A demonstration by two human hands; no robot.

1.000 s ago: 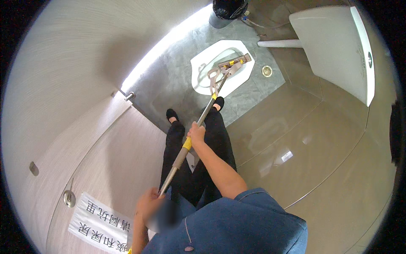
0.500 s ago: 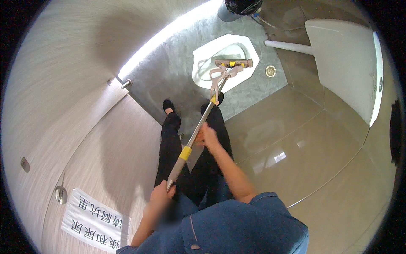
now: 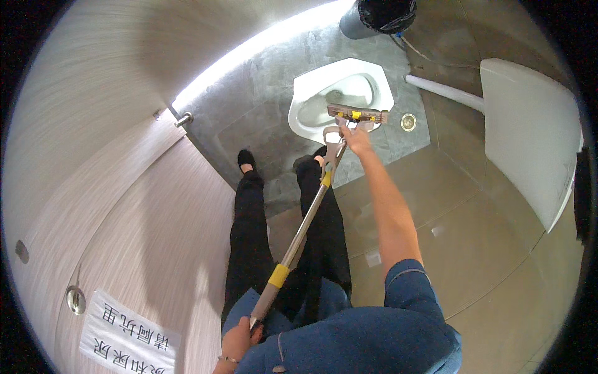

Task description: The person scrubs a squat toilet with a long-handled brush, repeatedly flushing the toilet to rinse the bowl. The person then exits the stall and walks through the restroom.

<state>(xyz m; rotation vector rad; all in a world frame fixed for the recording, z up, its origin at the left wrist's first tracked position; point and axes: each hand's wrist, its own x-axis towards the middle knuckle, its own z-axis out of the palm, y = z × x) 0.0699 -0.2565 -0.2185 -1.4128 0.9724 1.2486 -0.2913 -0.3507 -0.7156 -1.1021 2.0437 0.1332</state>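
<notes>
A sponge mop point(image 3: 303, 229) with a metal pole, yellow bands and a beige grip slants up from my lap. My left hand point(image 3: 238, 340) is closed round the lower end of its grip. At the other end, my right hand point(image 3: 357, 139) grips the beige frame just below the mop head point(image 3: 358, 115); some of its fingers are hidden. The head, brown with yellow clips, is held over the right side of a white squat toilet point(image 3: 303, 89) set in the grey floor.
A dark bin point(image 3: 356, 22) with a black liner stands at the far end. A round floor drain point(image 3: 408, 123) lies right of the toilet. On the right wall hang a white cistern point(image 3: 529, 134) and its pipe point(image 3: 443, 92). A pale partition point(image 3: 187, 218) closes the left side.
My right hand has gone from beside the middle of the pole up to the frame by the mop head. The left hand keeps its hold on the grip, now lower in view.
</notes>
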